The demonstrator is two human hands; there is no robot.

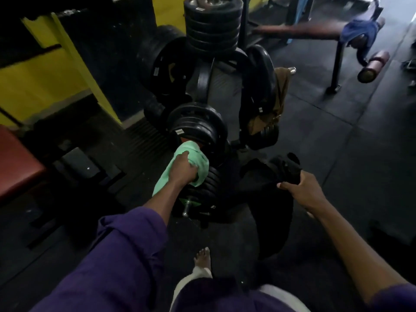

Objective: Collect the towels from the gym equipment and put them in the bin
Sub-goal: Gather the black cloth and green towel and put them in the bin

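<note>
At the near side of the weight rack [213, 86], the left grip [183, 168] was closed tight on a green towel [193, 152]. The fingers were curled into the cloth from above. The towel lay draped over the edge of a low stack of black plates [195, 124], and its loose end hung down beside the wrist.

The right grip [301, 190] was out to the right of the rack, fingers and thumb pinching the top of a dark cloth bundle [265, 183] that sagged towards the floor [337, 143]. It was too dark to tell whether this was a bag or more cloth.

On the rack's right side a brown towel [281, 91] hung down over the upright plates. At the far right corner of the room a blue towel [358, 32] lay bunched on the end of a padded bench [292, 32], well apart from both grips.

The person wore purple sleeves [126, 244], and one bare foot [203, 257] stood on the black mat near the rack's base. A yellow wall [45, 82] ran along the left, with a red pad [15, 158] at the left edge.
</note>
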